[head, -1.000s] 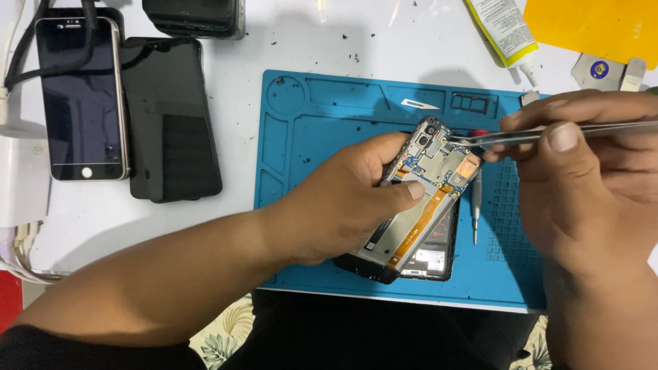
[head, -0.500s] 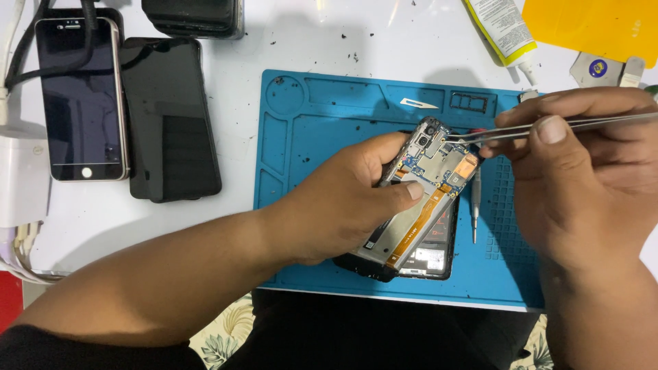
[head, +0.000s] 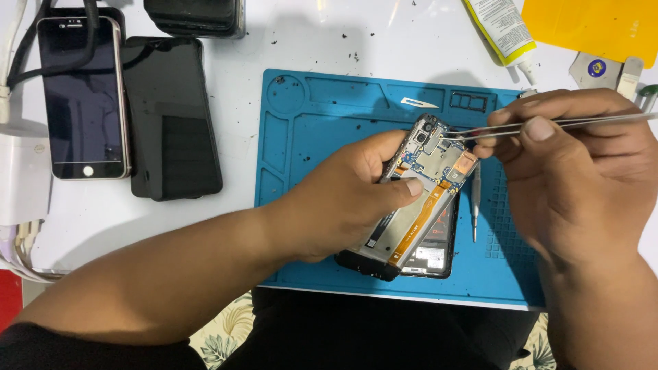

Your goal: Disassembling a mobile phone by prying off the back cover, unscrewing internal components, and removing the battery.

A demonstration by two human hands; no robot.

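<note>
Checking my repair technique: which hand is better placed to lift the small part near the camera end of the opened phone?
Right. The right hand holds the tweezers, tips at that spot; the left hand grips the opened phone.

on the white table (head: 288, 41) we see a blue repair mat (head: 322, 130) with a small grey blade (head: 419, 103) and a thin screwdriver (head: 475, 199) lying on it. to the left, a phone with a silver rim (head: 82, 99) lies just beside a black phone (head: 171, 116). a white glue tube (head: 504, 31) and a yellow sheet (head: 603, 27) sit at the top right.
</note>
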